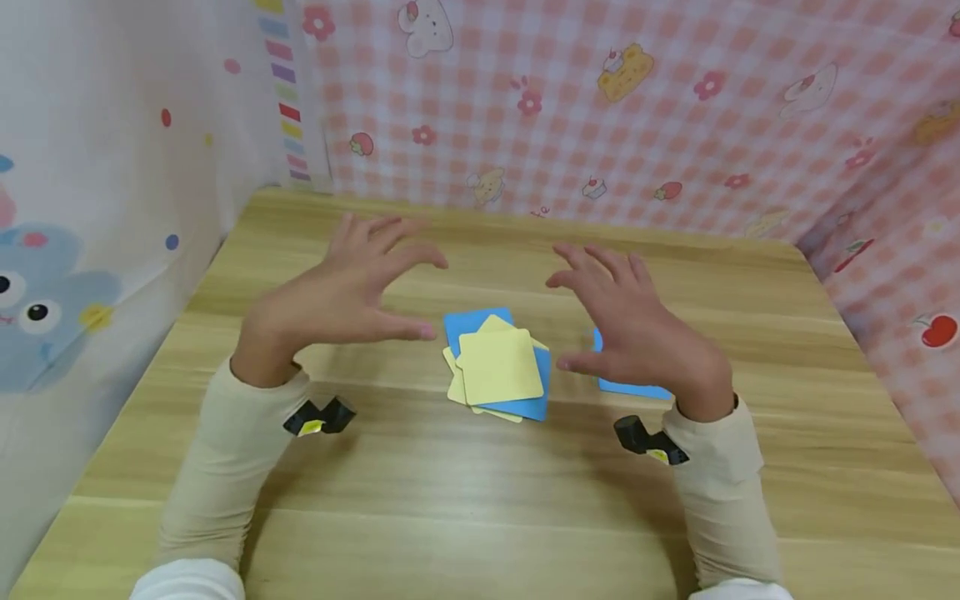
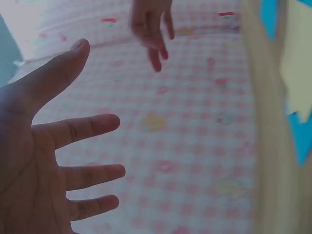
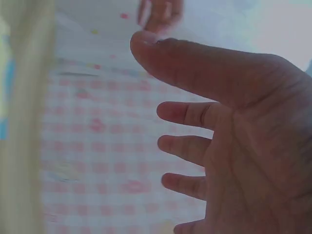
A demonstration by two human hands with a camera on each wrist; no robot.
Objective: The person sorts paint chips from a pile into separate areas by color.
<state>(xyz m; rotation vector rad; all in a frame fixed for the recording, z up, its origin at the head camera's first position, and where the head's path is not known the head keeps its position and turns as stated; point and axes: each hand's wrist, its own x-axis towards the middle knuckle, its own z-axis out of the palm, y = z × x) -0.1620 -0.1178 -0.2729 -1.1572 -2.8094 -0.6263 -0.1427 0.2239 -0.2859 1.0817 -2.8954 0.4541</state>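
Note:
Yellow cards [image 1: 501, 367] and blue cards [image 1: 477, 322] lie overlapped in a loose pile near the middle of the table, a yellow one on top. My left hand [image 1: 352, 279] hovers to the left of the pile, fingers and thumb spread, holding nothing. On the other side my right hand [image 1: 630, 321] is raised with its fingers apart, also holding nothing. Beneath it lies a blue card [image 1: 633, 389], partly hidden by the hand. In the left wrist view, blue and yellow cards [image 2: 298, 63] show at the right edge, blurred.
The wooden table [image 1: 465, 500] reaches back to a pink checked cloth [image 1: 480, 100] with printed figures. A white cloth [image 1: 150, 167] hangs along the left side. Each sleeve carries a small black wrist camera, one on the left [image 1: 320, 417] and one on the right [image 1: 651, 440].

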